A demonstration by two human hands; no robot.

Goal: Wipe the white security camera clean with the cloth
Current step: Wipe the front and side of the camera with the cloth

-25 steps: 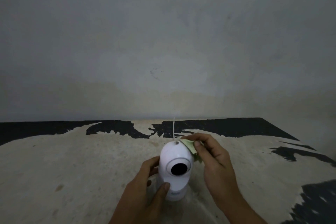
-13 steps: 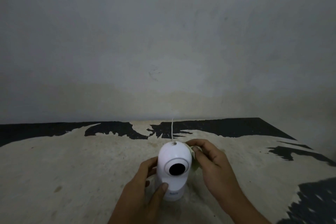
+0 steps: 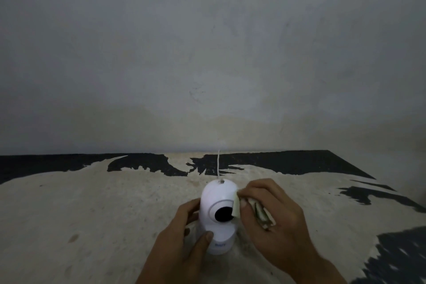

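One camera (image 3: 218, 210), white, upright on the table (image 3: 92, 210), low centre of view, near the person's edge. Round head on a short base; one black lens (image 3: 223, 214) with a ring around it, facing up toward the viewer. Small blue logo on the base front, too small to read. One thin white cable (image 3: 218, 163) leaves the top of the head and runs straight back toward the wall (image 3: 207, 53); its far end can't be made out.

Two hands, both on the job.

Left hand (image 3: 182, 244): wrapped around the base from the left, thumb across the base front, fingers curled round the left side and back. Closed grip on the camera.

Right hand (image 3: 274, 221): just right of the head, fingers bent in, pinching one cloth (image 3: 237, 207). Cloth is pale, folded and bunched; one flat corner is pressed on the right side of the head, touching the ring beside the lens. The rest is wadded in the palm. Thumb sits on top of the fold.

Table surface: pale, worn, with black patches along the back edge and at the right side. Nothing else on it apart from the camera and cable. Wall behind is plain grey, stained lower down. Light is dim.
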